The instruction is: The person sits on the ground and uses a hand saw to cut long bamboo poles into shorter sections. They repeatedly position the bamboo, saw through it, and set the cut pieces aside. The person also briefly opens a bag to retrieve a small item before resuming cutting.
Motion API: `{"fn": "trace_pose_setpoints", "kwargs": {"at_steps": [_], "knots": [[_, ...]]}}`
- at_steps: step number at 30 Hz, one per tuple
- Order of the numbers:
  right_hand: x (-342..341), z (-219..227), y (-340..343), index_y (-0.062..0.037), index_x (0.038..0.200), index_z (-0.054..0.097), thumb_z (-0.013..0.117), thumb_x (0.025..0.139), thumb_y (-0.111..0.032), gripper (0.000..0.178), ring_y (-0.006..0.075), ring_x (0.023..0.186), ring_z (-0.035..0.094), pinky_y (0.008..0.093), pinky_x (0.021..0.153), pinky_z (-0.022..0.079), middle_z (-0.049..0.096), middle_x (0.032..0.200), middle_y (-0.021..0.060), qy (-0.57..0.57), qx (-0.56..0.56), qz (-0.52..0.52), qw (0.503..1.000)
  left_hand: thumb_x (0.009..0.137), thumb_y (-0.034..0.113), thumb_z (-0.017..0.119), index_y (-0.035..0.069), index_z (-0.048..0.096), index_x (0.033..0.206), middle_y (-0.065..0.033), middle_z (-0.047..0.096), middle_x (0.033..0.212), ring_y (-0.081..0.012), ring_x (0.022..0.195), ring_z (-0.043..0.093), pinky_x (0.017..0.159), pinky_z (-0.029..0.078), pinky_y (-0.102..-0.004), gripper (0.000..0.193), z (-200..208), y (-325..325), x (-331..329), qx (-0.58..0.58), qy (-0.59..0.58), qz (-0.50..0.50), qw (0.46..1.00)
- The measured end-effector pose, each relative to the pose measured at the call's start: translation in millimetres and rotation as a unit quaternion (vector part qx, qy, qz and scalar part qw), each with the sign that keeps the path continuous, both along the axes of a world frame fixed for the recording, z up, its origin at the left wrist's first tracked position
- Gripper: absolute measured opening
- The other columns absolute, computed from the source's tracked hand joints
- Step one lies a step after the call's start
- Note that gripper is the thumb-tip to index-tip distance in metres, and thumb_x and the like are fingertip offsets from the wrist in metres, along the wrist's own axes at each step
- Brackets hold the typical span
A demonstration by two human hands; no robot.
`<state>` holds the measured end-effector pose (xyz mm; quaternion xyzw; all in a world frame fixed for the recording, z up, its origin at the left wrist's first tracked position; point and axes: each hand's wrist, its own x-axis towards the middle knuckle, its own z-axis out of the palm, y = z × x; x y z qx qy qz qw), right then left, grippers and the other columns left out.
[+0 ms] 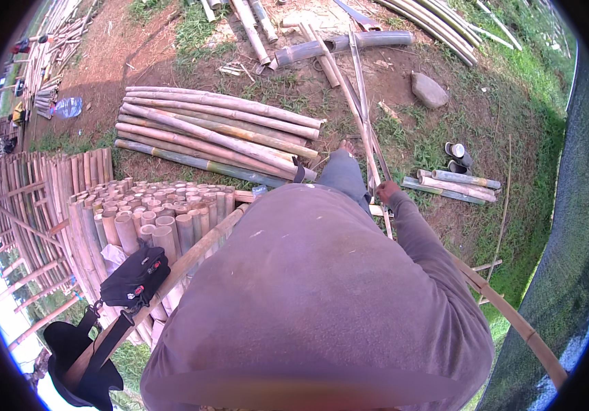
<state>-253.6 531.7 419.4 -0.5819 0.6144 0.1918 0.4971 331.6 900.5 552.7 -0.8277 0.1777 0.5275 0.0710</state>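
My right hand point(388, 192) is closed at the near end of a long, pale split bamboo strip point(357, 116), beside my knee. The strip runs away from me over the ground, crossing a darker bamboo strip point(361, 82). My torso in a grey-brown shirt point(322, 274) fills the middle of the view and hides my left arm and hand. Past it show my trouser leg point(341, 175) and bare foot point(346, 146). To the left of the leg lies a pile of cut bamboo poles point(219, 127).
Upright bamboo pieces point(164, 222) stand bundled at left, with a black bag point(137, 274) on a pole rail. A stone point(429, 90), short bamboo lengths point(455, 185) and shoes point(457, 157) lie right. Dark netting point(575, 226) borders the right; a thick bamboo piece point(370, 42) lies ahead.
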Motion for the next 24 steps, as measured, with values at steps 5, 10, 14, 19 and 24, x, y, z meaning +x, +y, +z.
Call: {"fn": "trace_pose_setpoints", "kwargs": {"at_steps": [5,10,14,19,24], "knots": [[-64.0,6.3,-14.1,-0.0043,0.103,0.080,0.067,0.090,-0.022,0.025,0.0320,0.091,0.074,0.0420,0.085,0.058,0.077,0.098,0.0192,-0.002,0.015,-0.123,0.992,0.092,0.058,0.068,0.002,0.048,0.151,-0.0251,0.058,0.146,-0.0376,0.137,0.057,0.116,0.043,-0.0441,0.084,-27.9,-144.6,-64.4,-0.052,0.021,-0.062,0.997],[-118.2,32.5,-53.5,-0.0047,0.105,0.078,0.066,0.088,-0.016,0.024,0.0254,0.087,0.074,0.0383,0.082,0.058,0.078,0.093,0.0164,-0.052,-0.014,-0.160,0.986,0.090,0.064,0.067,0.001,0.044,0.154,-0.0260,0.055,0.150,-0.0384,0.140,0.054,0.118,0.041,-0.0444,0.092,-31.5,-295.8,-131.2,-0.113,0.051,-0.142,0.982],[-133.1,44.3,-61.8,-0.0053,0.105,0.078,0.067,0.089,-0.017,0.023,0.0244,0.084,0.073,0.0378,0.081,0.058,0.078,0.094,0.0150,-0.068,-0.098,-0.197,0.973,0.089,0.068,0.067,0.000,0.042,0.156,-0.0266,0.052,0.154,-0.0390,0.142,0.053,0.119,0.040,-0.0446,0.099,-16.3,-413.7,-167.9,-0.144,0.049,-0.224,0.963],[-140.6,-2.1,-22.8,-0.0047,0.102,0.079,0.068,0.088,-0.025,0.028,0.0352,0.102,0.074,0.0423,0.094,0.056,0.077,0.105,0.0213,-0.094,-0.035,-0.280,0.955,0.090,0.069,0.065,0.000,0.042,0.157,-0.0275,0.051,0.155,-0.0408,0.143,0.051,0.120,0.039,-0.0448,0.099,26.7,-536.9,-222.8,-0.062,0.015,-0.398,0.915],[-120.6,28.0,7.5,-0.0083,0.104,0.080,0.061,0.092,-0.033,0.033,0.0354,0.104,0.074,0.0441,0.095,0.057,0.078,0.107,0.0185,-0.094,0.007,-0.292,0.952,0.092,0.065,0.065,0.007,0.050,0.152,-0.0252,0.058,0.149,-0.0406,0.137,0.057,0.114,0.045,-0.0474,0.085,11.4,-563.4,-236.8,-0.065,0.049,-0.493,0.866]]}}
